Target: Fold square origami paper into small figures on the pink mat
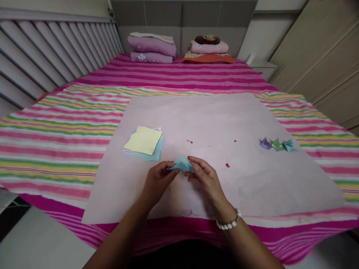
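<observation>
Both hands pinch a folded light-blue paper piece (181,163) just above a large pale sheet (213,123) spread on the bed. My left hand (157,181) grips its left end with closed fingers. My right hand (204,177), with a white bead bracelet at the wrist, grips its right end. A small stack of square papers (144,142), yellow on top and blue beneath, lies to the left of my hands. Three folded paper figures (277,144), purple, green and blue, sit in a row at the right.
The bed has a pink, yellow and green striped cover (70,123). Folded purple blankets (151,48) and a pink pillow with a soft toy (209,46) lie at the headboard. A few tiny red scraps (227,164) dot the sheet. A wardrobe (322,56) stands right.
</observation>
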Tool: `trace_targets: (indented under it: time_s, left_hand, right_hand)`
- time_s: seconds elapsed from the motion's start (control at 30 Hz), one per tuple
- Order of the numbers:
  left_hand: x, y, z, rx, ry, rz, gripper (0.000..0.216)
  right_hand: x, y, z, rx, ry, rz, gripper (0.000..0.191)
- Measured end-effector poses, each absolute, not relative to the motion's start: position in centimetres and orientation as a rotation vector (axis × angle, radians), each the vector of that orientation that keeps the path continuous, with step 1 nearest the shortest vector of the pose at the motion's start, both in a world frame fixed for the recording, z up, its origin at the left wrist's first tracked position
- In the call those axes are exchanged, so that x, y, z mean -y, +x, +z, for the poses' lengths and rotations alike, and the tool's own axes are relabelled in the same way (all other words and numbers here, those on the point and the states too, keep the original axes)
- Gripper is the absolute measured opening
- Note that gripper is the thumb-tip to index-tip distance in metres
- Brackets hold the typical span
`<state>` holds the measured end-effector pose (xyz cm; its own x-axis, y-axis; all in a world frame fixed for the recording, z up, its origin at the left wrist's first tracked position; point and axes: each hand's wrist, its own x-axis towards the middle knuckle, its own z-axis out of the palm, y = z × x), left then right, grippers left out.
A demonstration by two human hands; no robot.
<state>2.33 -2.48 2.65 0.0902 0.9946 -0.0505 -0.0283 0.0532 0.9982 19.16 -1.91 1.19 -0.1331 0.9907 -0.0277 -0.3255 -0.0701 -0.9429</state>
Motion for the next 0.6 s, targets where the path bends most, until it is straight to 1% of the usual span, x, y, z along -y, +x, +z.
trace_targets:
  time_s: [0.13,0.17,0.27,0.33,0.4,0.5,0.53,0.6]
  left_hand:
    - [2.55,2.69,2.69,-1.193,1.180,1.155,0.015]
    - [2.61,2.80,2.79,-1.198,1.184,1.158,0.014]
    - [2.82,3.12,3.21,-1.174,1.208,1.134,0.011]
    - [2.92,3.27,3.39,-1.166,1.225,1.116,0.012]
    - [2.94,3.31,3.40,-1.179,1.250,1.110,0.012]
    - [2.89,3.22,3.23,-1.192,1.307,1.115,0.013]
    - [2.87,3.16,3.14,-1.194,1.324,1.116,0.013]
    - [2.86,3.04,2.92,-1.215,1.328,1.120,0.013]
  right_hand:
    - [1.86,18.89,1.26,1.028,-0.875,1.471,0.046]
    - [1.81,18.83,1.28,1.029,-0.890,1.460,0.044]
    - [1.66,18.73,1.31,1.019,-0.961,1.432,0.032]
    - [1.60,18.75,1.30,1.003,-0.981,1.425,0.028]
    - [1.60,18.79,1.28,0.984,-0.979,1.421,0.030]
    - [1.71,18.85,1.24,0.978,-0.961,1.404,0.042]
    - [1.74,18.87,1.21,0.994,-0.963,1.397,0.043]
    - [1.80,18.92,1.13,1.033,-0.981,1.374,0.034]
